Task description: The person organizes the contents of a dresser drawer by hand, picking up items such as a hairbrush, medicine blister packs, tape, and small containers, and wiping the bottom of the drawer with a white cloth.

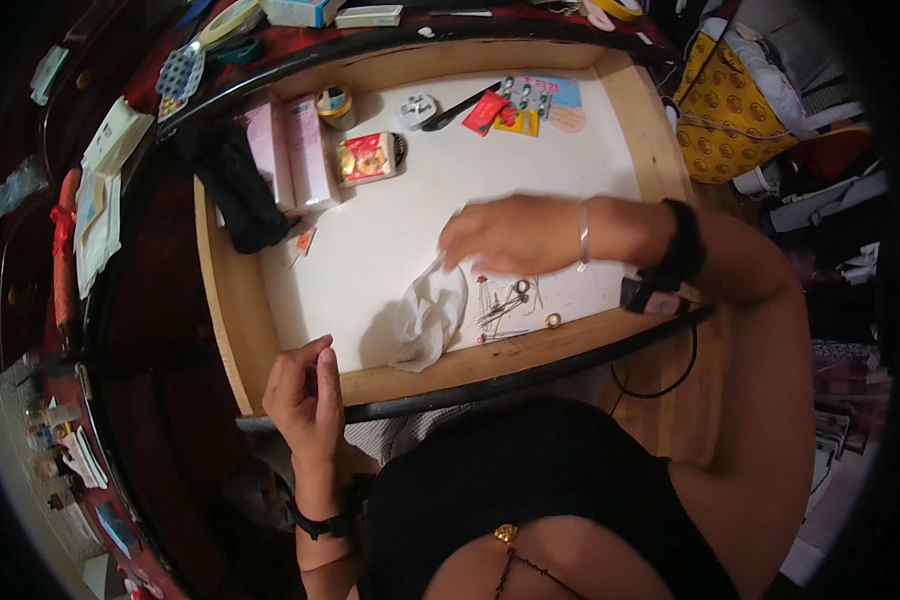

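Observation:
A crumpled white tissue or thin cloth (432, 318) hangs over the near part of an open wooden drawer (228, 320), its top pinched in my right hand (515, 235). That hand is slightly blurred. My left hand (305, 395) is above the drawer's near left corner, fingers curled in and thumb close to the index finger, with nothing visible in it. Beside the tissue, several hairpins and loose pins (505, 308) lie scattered on the white drawer bottom. A small gold-coloured ring-shaped piece (553, 321) rests close to the front wall.
Pink boxes (310, 155), black cloth (235, 190), a round jar (334, 108), a red-and-white box (368, 158), a white round case (416, 111) and small packets (485, 113) occupy the drawer's far side. A yellow patterned bag (728, 110) stands at right.

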